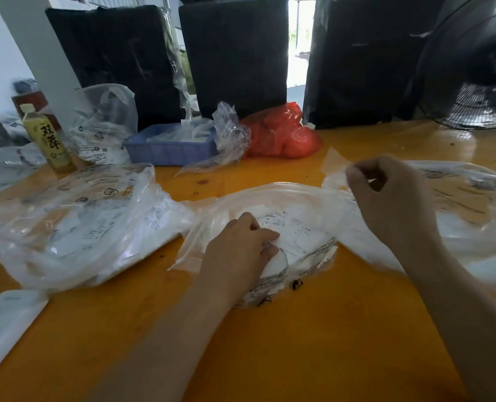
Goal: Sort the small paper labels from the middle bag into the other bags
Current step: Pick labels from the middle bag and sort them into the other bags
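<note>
The middle clear bag [273,195] lies open on the orange table [313,343] with several small white paper labels [296,230] inside. My left hand [241,250] reaches into its mouth, and its thumb and fingers pinch a label at the top of the pile. My right hand [389,198] hovers above the mouth of the right clear bag [470,198], fingers curled, pinching a small pale piece that looks like a label. The left clear bag [75,224] is stuffed with white labels and lies flat.
Behind the bags stand a blue tray [168,152], a red plastic bag [281,134], a crumpled clear bag [229,132] and a green-labelled bottle [49,140]. Three black bundles [235,53] line the back. A fan [473,68] stands far right. A white packet [6,323] lies near left.
</note>
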`<state>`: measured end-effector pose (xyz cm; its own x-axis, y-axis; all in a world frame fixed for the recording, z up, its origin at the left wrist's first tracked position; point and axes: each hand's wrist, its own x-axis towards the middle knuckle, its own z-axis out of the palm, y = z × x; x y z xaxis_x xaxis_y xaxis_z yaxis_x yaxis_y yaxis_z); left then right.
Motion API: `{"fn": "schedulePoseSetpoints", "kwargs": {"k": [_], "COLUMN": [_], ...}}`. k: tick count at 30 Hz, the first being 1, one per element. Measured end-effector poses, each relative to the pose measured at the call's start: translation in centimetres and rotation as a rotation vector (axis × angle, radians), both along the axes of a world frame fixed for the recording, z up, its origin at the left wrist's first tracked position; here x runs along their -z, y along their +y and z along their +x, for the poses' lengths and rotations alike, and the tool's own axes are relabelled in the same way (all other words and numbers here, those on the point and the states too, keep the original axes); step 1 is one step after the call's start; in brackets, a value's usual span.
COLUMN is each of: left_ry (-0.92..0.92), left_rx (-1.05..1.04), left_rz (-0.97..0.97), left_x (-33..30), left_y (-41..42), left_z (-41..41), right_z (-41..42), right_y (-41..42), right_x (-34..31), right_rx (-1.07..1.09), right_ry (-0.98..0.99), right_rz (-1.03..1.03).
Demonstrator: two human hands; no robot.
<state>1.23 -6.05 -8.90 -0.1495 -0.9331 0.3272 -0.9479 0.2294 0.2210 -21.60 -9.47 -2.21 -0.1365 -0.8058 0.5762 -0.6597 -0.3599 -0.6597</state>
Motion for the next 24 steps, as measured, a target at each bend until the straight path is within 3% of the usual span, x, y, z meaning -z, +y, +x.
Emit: {"fn": "schedulePoseSetpoints", "kwargs": {"k": [4, 8, 9, 11, 13, 16, 20, 24], "left_ry": [-0.001, 0.003, 0.127, 0.546, 0.911, 0.971, 1.188, 1.495], "left_rx": [0.007, -0.031, -0.027, 0.042, 0.211, 0.289, 0.042, -0.048], "left_rz": [-0.069, -0.139, -0.182, -0.159, 0.042, 0.06, -0.042, 0.023], "left_x": [0.1, 0.0, -0.3, -1.1, -2.0, -2.4, -2.2, -2.2], "left_y": [-0.2, -0.3, 0.0, 0.7, 1.4, 1.9, 1.8, 1.6], "left_z": [-0.2, -0.3, -0.3, -0.1, 0.4, 1.0, 1.4, 1.7], "right_z": [1.1, 2.1, 2.3, 2.8, 3.4, 4.3, 5.2, 5.6], "right_y": [1.1, 2.4, 2.5, 2.8, 2.9, 2.9, 2.3, 1.1], "right_x": [-0.1, 0.1, 0.2, 0.4, 0.8, 1.7, 3.0, 4.5], "right_rx": [-0.231, -0.321, -0.339, -0.356, -0.383, -0.424, -0.376, -0.245], "right_ry": [-0.14, -0.022, 0.01, 0.138, 0.257, 0.286, 0.284, 0.688], "right_rz": [0.059, -0.057, -0.074, -0.088, -0.061, -0.011, -0.008, 0.104]}}
